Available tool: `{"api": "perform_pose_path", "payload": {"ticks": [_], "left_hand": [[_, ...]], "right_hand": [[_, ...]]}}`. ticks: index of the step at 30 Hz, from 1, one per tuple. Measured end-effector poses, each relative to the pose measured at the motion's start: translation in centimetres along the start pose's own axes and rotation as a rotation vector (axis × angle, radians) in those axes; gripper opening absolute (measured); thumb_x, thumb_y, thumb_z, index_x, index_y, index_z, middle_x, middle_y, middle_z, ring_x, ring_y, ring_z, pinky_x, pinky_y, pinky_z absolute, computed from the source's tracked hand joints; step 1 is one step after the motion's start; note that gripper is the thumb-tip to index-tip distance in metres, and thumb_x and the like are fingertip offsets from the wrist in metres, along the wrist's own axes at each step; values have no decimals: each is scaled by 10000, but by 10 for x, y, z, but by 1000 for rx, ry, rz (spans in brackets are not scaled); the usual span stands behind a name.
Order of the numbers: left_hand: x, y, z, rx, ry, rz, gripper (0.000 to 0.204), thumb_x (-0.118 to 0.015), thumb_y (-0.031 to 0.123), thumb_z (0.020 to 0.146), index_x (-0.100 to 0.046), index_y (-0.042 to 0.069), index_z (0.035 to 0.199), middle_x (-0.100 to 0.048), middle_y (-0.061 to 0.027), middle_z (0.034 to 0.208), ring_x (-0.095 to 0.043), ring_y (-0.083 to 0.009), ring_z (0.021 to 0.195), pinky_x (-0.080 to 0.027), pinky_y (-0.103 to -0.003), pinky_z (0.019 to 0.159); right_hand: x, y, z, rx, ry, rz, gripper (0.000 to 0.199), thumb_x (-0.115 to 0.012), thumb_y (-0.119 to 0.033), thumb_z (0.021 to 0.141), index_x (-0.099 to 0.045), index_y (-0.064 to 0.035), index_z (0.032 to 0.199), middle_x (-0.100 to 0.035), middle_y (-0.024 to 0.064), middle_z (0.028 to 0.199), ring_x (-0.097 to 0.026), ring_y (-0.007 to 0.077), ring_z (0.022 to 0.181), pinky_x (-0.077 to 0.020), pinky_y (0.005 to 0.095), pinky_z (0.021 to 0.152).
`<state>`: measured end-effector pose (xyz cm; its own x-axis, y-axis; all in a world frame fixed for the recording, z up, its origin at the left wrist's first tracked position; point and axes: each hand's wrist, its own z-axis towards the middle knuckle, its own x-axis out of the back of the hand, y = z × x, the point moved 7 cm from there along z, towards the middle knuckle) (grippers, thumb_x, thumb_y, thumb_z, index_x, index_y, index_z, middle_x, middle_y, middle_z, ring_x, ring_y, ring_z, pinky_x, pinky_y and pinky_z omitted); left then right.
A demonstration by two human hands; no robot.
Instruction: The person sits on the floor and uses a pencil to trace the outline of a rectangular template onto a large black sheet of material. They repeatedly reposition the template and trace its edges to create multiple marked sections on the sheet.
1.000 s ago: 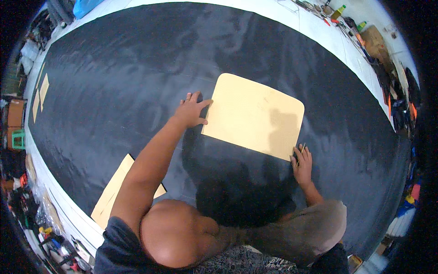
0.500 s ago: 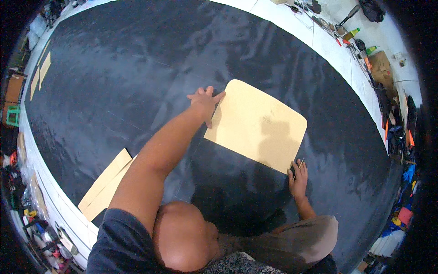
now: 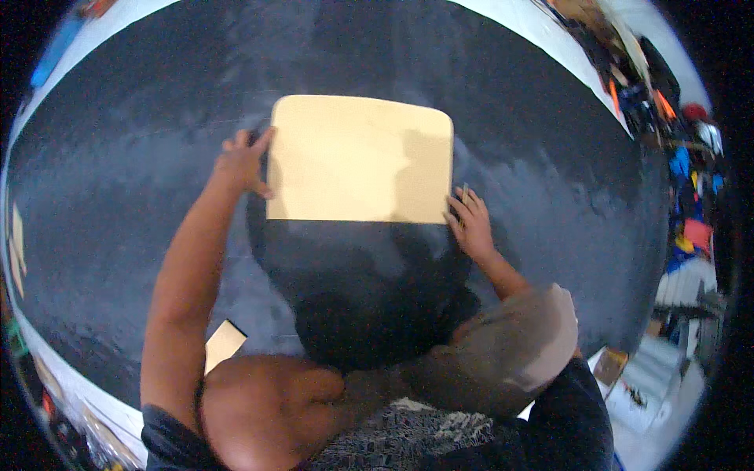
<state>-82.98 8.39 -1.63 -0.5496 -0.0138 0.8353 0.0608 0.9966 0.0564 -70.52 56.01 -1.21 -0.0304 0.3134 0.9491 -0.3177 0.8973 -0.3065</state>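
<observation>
A: Cardboard was what lay under both hands, a tan template [image 3: 357, 157] with rounded far corners, flat on the dark sheet [image 3: 141, 180] that covered the table. It sat a little above centre, toward twelve o'clock from the person.

B: And the hands?

A: The left hand [image 3: 245, 163] was at the template's nine o'clock edge, fingers spread and pressed against the upper left side, gripping nothing. My guess is that it pinned the card so it would not slide on the smooth material.

B: The right one?

A: The right hand [image 3: 469, 224] rested at the template's five o'clock corner, fingers closed around a thin stick-like marker [image 3: 464, 196], its tip close to the card's edge. Whether the tip touched the sheet, I could not tell. The placement suited running along the outline.

B: Anything else around?

A: More tan card pieces: one [image 3: 224, 344] at seven o'clock beside the left elbow, others [image 3: 16, 247] at nine o'clock on the table's edge. Coloured clutter [image 3: 687, 228] sat out at three o'clock, too blurred to name.
</observation>
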Motion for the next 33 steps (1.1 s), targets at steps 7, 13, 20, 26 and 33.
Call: {"api": "perform_pose_path", "payload": {"ticks": [7,13,20,26,33], "left_hand": [[6,10,3,9,-11,37,1457,-1018,337,448,-150,453,1613,-215,-231,1652,-272,-571,1458,-442,-625,1102],[1,4,7,-33,-4,55,1482,-1019,389,424,-138,454,1614,-243,-259,1628,-291,-611,1427,-444,-627,1099],[-2,1,8,-22,-2,80,1463,-1016,393,450,-132,452,1615,-248,-276,1615,-304,-624,1412,-447,-630,1093],[-1,7,8,-47,5,33,1451,-1015,374,457,-144,442,1616,-254,-274,1613,-286,-630,1419,-448,-624,1091],[0,5,4,-92,45,8,1440,-1012,376,443,-176,412,1616,-339,-236,1562,-391,-575,1354,-480,-594,1063]], "right_hand": [[-3,12,-11,-68,-9,-39,426,-716,-301,940,-639,-174,1339,-546,109,1477,-462,409,1384,-352,595,1144],[-7,11,-13,-74,-32,-47,433,-695,-324,955,-629,-173,1356,-537,113,1486,-446,409,1399,-330,599,1160],[-6,8,-12,-89,-39,-43,433,-707,-280,951,-635,-164,1361,-532,99,1497,-431,381,1421,-325,553,1173],[-3,12,-13,-83,-40,-56,434,-681,-322,964,-625,-170,1367,-513,114,1511,-432,405,1409,-325,595,1160],[-1,9,-7,-43,-54,-46,427,-684,-303,959,-636,-158,1358,-518,128,1509,-435,408,1405,-327,588,1160]]}}
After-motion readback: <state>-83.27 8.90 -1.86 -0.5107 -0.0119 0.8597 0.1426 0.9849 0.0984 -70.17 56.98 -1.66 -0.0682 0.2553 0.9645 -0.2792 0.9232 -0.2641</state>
